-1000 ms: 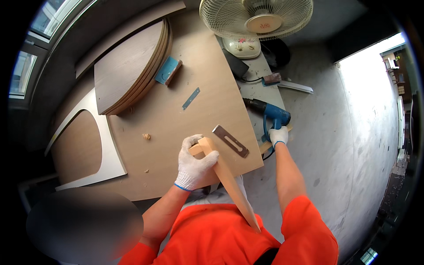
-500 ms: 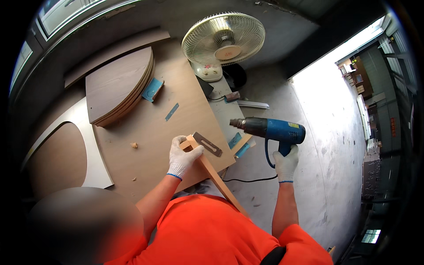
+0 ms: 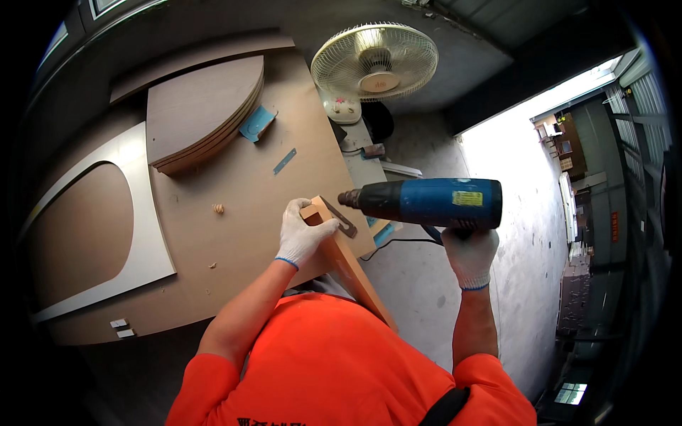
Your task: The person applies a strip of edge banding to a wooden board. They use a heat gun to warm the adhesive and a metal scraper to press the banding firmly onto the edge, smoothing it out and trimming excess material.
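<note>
1. With our left hand (image 3: 305, 233) we pinch the far end of a wooden strip (image 3: 360, 280) between thumb and fingers, above the right part of the worktop (image 3: 238, 263); the strip slants near and right to our orange shirt (image 3: 334, 362).
2. Our right hand (image 3: 470, 257) is wrapped round the handle of a blue heat gun (image 3: 433, 200), right of the strip. Its nozzle points left toward the strip's far end; we cannot tell the gap.
3. Just right of that end we see a slotted metal plate (image 3: 349, 230).
4. Farther left lie a curved board stack (image 3: 202, 106) and a white panel (image 3: 153, 231).
5. A fan (image 3: 379, 82) stands at the far side.
</note>
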Demonstrator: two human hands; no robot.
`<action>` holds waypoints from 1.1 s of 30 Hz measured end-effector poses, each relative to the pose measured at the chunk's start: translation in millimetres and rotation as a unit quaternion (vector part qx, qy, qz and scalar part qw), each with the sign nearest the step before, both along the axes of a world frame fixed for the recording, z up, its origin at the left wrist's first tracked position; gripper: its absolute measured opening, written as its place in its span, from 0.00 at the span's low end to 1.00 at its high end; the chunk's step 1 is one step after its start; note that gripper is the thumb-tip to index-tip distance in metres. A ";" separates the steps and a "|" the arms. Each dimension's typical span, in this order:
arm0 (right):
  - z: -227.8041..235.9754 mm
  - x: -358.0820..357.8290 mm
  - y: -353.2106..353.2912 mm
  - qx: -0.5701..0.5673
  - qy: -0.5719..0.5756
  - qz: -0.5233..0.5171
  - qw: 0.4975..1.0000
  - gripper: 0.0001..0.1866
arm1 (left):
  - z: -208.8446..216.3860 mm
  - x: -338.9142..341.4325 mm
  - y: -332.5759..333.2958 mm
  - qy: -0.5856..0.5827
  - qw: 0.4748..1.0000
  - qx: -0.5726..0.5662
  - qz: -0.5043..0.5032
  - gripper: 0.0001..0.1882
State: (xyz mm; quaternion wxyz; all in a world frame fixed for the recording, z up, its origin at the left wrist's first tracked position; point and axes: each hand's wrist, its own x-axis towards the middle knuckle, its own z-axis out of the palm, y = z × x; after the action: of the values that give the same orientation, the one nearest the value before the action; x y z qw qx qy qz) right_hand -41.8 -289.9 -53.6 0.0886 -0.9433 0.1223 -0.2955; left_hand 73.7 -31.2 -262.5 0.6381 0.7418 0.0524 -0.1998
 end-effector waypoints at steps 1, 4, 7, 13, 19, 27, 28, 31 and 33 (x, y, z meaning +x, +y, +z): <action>2.1 1.6 -1.0 -0.044 0.027 0.024 0.998 0.17 | 0.1 0.3 0.0 0.000 1.000 -0.002 0.006 0.45; -1.0 12.4 7.4 -0.115 -0.004 0.065 0.991 0.20 | -9.3 0.5 -0.7 -0.032 0.999 0.006 0.006 0.44; -1.9 20.1 13.6 -0.140 -0.013 0.087 0.986 0.20 | -1.0 0.5 -1.5 -0.009 1.000 0.026 0.003 0.44; 1.7 38.2 32.7 -0.138 -0.013 0.133 0.981 0.19 | -7.9 2.9 -1.7 -0.014 0.999 0.036 -0.002 0.43; 3.0 46.7 50.3 -0.133 -0.011 0.151 0.980 0.19 | -7.8 4.4 -2.1 0.032 0.999 -0.002 -0.001 0.43; 11.7 47.6 41.2 -0.174 0.014 0.136 0.975 0.19 | 3.6 1.3 -2.3 0.046 0.999 -0.001 0.018 0.42; 12.8 47.0 39.9 -0.176 0.017 0.133 0.975 0.18 | 6.0 0.9 -2.4 0.047 0.999 0.006 0.022 0.42; 13.4 47.7 40.1 -0.171 0.019 0.137 0.976 0.18 | 2.3 0.6 -2.9 0.039 0.999 0.026 0.020 0.43; 10.0 52.2 46.1 -0.150 0.010 0.159 0.976 0.18 | -3.4 1.7 -2.1 0.043 0.999 0.013 0.018 0.43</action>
State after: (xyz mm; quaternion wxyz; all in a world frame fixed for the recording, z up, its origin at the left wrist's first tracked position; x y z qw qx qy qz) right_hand 10.4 -243.8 -43.5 -0.0091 -0.9563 -0.0738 -0.2828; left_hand 75.4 -33.3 -265.9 0.6289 0.7397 0.0953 -0.2195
